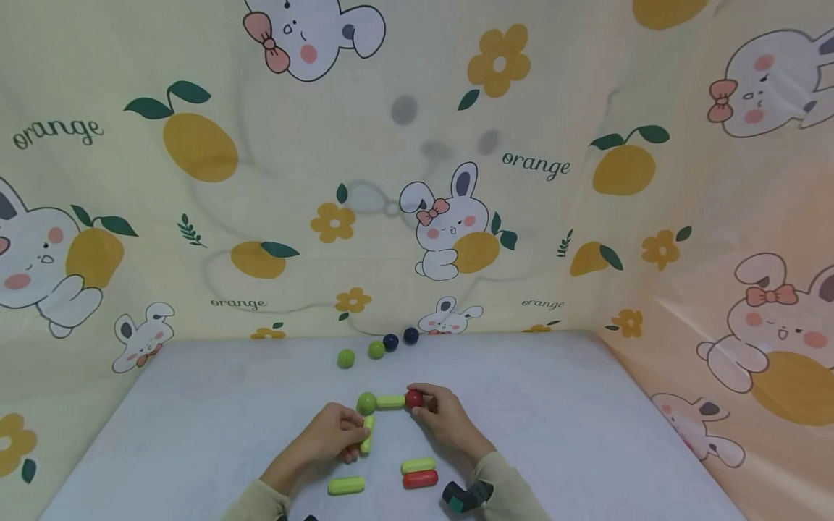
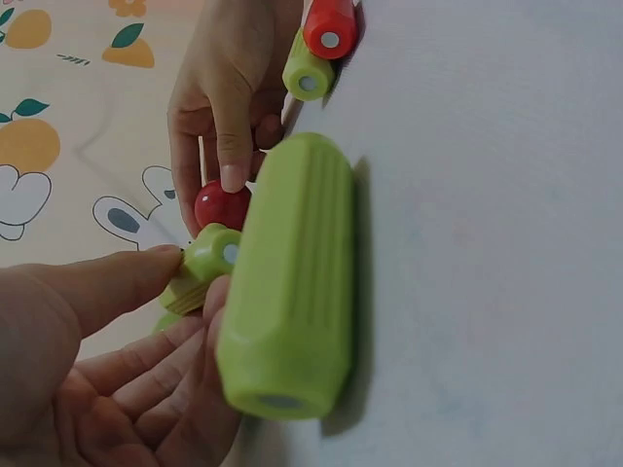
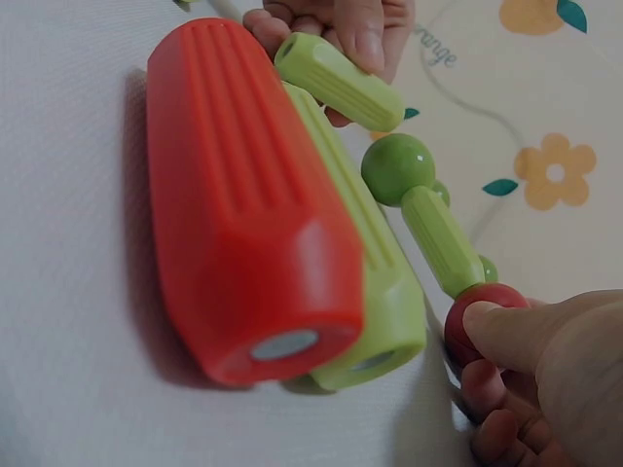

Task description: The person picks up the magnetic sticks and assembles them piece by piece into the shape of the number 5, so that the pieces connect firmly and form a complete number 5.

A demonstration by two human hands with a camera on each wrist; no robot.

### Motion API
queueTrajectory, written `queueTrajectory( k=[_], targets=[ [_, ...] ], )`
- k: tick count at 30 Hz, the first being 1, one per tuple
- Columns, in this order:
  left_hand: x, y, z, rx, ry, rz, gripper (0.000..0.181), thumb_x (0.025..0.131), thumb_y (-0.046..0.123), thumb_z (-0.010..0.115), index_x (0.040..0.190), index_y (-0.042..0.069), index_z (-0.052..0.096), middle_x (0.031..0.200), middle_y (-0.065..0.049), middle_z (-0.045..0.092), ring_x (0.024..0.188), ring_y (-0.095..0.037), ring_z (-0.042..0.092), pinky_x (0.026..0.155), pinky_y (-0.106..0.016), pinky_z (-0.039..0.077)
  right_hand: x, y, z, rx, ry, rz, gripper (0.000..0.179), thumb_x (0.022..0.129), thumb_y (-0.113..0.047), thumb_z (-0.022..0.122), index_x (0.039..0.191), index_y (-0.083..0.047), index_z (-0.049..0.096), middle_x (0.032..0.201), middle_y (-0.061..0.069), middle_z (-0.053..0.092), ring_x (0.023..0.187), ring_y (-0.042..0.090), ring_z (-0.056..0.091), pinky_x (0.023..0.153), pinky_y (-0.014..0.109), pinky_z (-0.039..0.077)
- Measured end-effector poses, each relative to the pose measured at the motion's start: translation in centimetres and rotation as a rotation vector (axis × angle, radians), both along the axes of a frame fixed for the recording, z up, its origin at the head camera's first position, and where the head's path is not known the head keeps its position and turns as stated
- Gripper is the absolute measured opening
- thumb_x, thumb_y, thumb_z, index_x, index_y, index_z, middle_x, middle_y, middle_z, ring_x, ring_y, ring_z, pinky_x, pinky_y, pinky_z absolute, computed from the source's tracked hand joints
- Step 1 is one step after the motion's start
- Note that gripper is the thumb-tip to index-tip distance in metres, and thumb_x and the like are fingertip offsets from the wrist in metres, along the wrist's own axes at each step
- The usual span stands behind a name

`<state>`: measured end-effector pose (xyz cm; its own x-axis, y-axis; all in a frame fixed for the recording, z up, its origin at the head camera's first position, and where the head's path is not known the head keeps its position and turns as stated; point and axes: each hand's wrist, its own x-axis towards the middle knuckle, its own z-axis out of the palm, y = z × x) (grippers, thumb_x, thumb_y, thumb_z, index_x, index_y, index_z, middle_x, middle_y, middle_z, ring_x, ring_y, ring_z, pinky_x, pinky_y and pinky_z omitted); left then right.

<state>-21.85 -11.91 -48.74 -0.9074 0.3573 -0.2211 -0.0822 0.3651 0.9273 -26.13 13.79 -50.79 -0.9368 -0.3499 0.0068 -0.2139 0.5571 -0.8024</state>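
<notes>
My left hand [image 1: 334,433] pinches a light green magnetic rod [image 1: 367,436] between thumb and fingers. One end of this rod points at a green ball [image 1: 367,403]; in the right wrist view they look very close, and I cannot tell whether they touch. From that ball a second light green rod [image 3: 443,240] runs across to a red ball [image 1: 413,399], the three joined in a line. The thumb and fingers of my right hand [image 1: 448,416] grip the red ball, also visible in the left wrist view between the fingertips.
Nearer me lie a loose light green rod [image 1: 346,485] and, side by side, another green rod [image 1: 418,465] and a red rod [image 1: 420,479]. Two green balls [image 1: 346,358] and two dark blue balls [image 1: 410,335] sit at the white table's back, before a printed cloth [image 1: 313,145].
</notes>
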Motion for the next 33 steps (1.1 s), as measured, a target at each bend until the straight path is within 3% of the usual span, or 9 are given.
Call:
queueTrajectory(
  k=[17, 33],
  targets=[
    [-0.28, -0.15, -0.5, 0.039, -0.047, 0.04, 0.03, 0.097, 0.009, 0.064, 0.114, -0.015, 0.065, 0.066, -0.001, 0.069, 0.052, -0.007, 0.06, 0.052, -0.022, 0.054, 0.02, 0.13, 0.18, -0.009, -0.006, 0.015, 0.043, 0.097, -0.011, 0.065, 0.139, -0.013, 0.059, 0.128, 0.009, 0.065, 0.1, 0.017, 0.057, 0.088, 0.03, 0.051],
    [-0.64, 0.11, -0.68, 0.028, -0.071, 0.148, 0.028, 0.097, 0.01, 0.064, 0.112, -0.014, 0.066, 0.069, -0.003, 0.071, 0.053, -0.007, 0.062, 0.053, -0.024, 0.055, 0.06, 0.18, 0.05, -0.016, -0.001, 0.014, 0.043, 0.096, -0.009, 0.066, 0.138, -0.015, 0.06, 0.131, 0.009, 0.064, 0.102, 0.017, 0.059, 0.091, 0.033, 0.052]
  ],
)
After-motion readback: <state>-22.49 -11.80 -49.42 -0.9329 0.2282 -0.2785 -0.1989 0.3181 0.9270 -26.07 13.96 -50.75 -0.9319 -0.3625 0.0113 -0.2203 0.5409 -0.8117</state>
